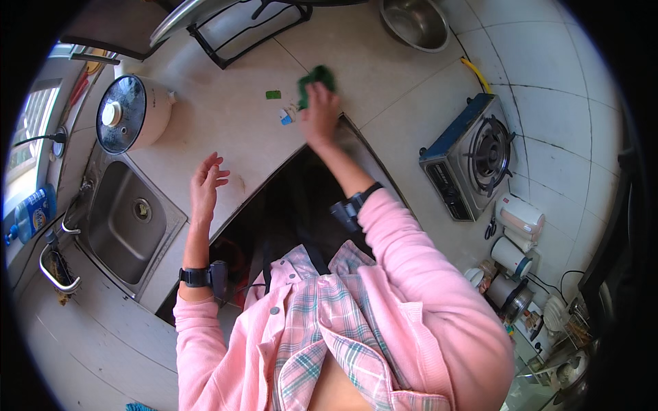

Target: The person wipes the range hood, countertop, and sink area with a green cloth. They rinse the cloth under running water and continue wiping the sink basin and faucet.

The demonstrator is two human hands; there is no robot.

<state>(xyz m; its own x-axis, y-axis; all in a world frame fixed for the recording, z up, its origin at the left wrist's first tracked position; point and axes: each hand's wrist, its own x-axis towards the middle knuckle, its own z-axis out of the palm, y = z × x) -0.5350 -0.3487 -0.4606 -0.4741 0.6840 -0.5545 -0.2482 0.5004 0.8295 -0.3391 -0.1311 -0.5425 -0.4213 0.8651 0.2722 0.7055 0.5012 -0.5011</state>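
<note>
My right hand (320,113) presses down on a crumpled dark green cloth (317,79) on the pale countertop (384,89). Its fingers lie over the cloth's near part. Just left of the cloth are a small flat green scrap (273,94), a blue-and-white scrap (285,117) and some crumbs. My left hand (208,179) is held over the counter near the sink, its fingers loosely bent and apart, with nothing in them.
A steel sink (161,226) is at left, with a lidded cooker (154,113) behind it. A black metal rack (223,58) and steel bowl (415,24) stand at the back. To the right are a gas stove (445,161) and yellow hose (475,74). A dark counter opening (281,205) lies before me.
</note>
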